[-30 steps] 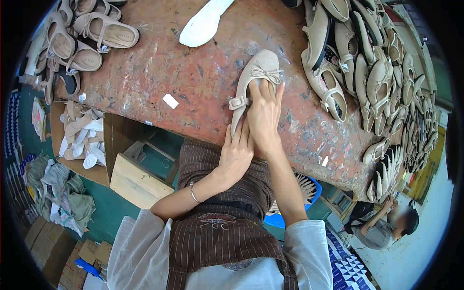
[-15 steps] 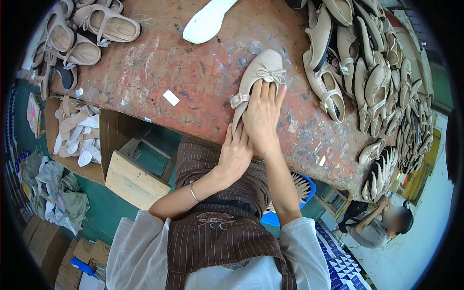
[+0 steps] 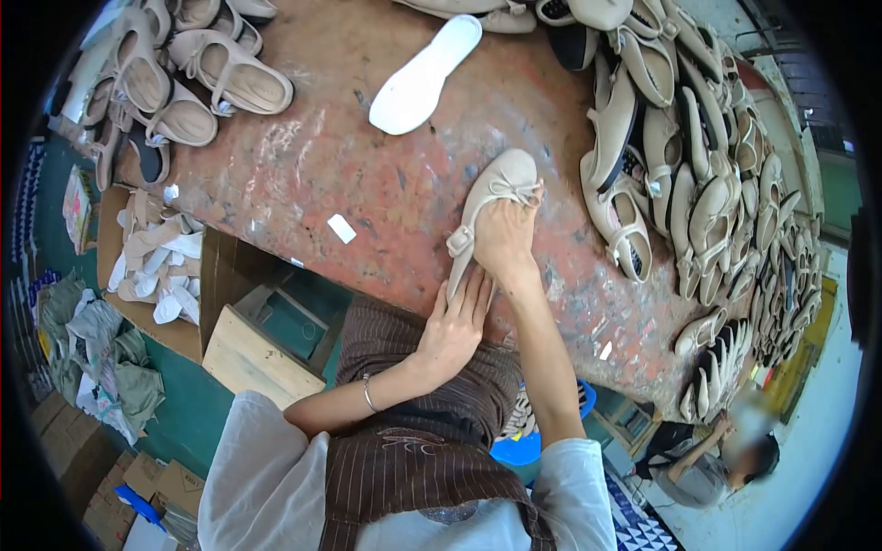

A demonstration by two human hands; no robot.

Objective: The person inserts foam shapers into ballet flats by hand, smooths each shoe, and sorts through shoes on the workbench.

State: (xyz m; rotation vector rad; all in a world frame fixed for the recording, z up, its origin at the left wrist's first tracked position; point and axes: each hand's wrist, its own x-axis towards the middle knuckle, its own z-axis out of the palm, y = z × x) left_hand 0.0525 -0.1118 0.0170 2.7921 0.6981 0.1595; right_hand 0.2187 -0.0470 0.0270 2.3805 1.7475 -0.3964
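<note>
A beige flat shoe (image 3: 507,173) with a bow on the toe and a buckled strap lies on the worn red worktable, toe pointing away from me. My right hand (image 3: 503,241) reaches into its opening, and the fingertips are hidden inside near the bow. Around the heel end, my left hand (image 3: 452,329) holds the shoe with its fingers long and close together. Beyond the toe lies a white shoe-sole-shaped insole (image 3: 413,92), apart from both hands.
Beige shoes (image 3: 717,184) are heaped along the right side, with more shoes (image 3: 234,78) at upper left. A small white label (image 3: 342,229) lies on the table (image 3: 285,184). Below the edge stand a carton (image 3: 156,317) of offcuts and a wooden stool (image 3: 262,358). A person (image 3: 707,468) sits at lower right.
My right hand's fingers have gone deeper into the shoe. My left hand stays at the heel. The view has shifted, so the table and shoe appear lower.
</note>
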